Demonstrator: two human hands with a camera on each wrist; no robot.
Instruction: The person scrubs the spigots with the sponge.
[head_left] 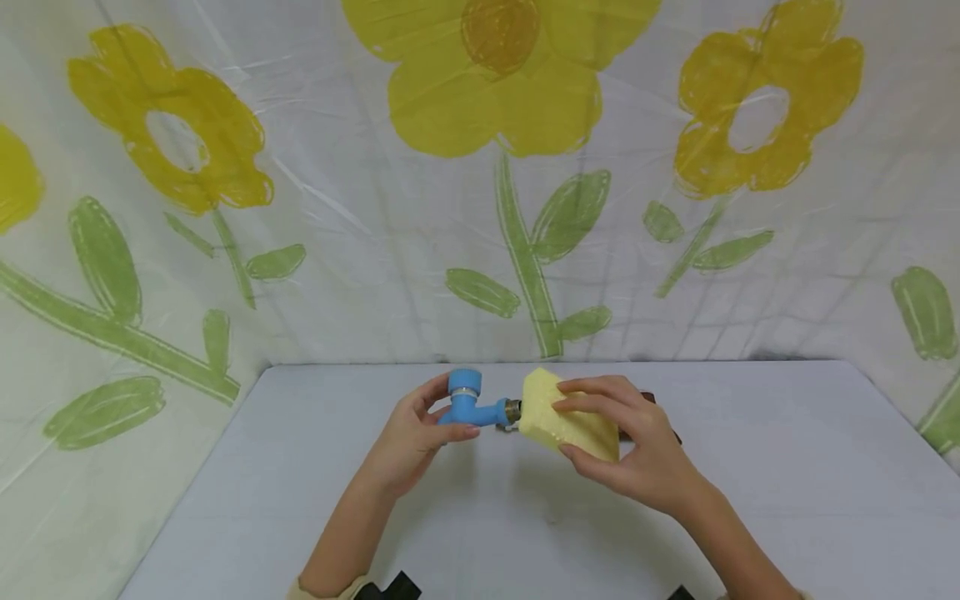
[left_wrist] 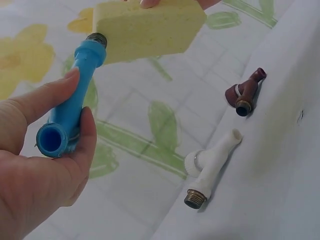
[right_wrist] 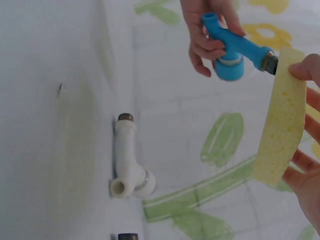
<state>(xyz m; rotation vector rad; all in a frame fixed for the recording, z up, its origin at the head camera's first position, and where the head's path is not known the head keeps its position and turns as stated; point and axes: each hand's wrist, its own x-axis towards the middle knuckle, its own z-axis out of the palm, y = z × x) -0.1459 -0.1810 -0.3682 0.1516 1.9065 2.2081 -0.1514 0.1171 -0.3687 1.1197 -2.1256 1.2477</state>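
My left hand point(head_left: 405, 437) grips a blue plastic tap point(head_left: 465, 410), its thumb on the near side. The tap has a round blue cap and a threaded metal end. In my right hand point(head_left: 648, 458) is a pale yellow sponge block point(head_left: 542, 412), pinched between the thumb and fingers. The tap's threaded end point(right_wrist: 270, 63) meets the sponge's side, or nearly so. Both things are held above the table. From the left wrist, the tap's open end point(left_wrist: 51, 140) faces the camera.
On the white table point(head_left: 300, 483) lie a white tap point(left_wrist: 215, 162) and a dark red-brown tap point(left_wrist: 246, 94), both with threaded metal ends. In the head view they are mostly hidden behind the sponge and right hand. A flower-printed curtain point(head_left: 337, 275) hangs behind the table.
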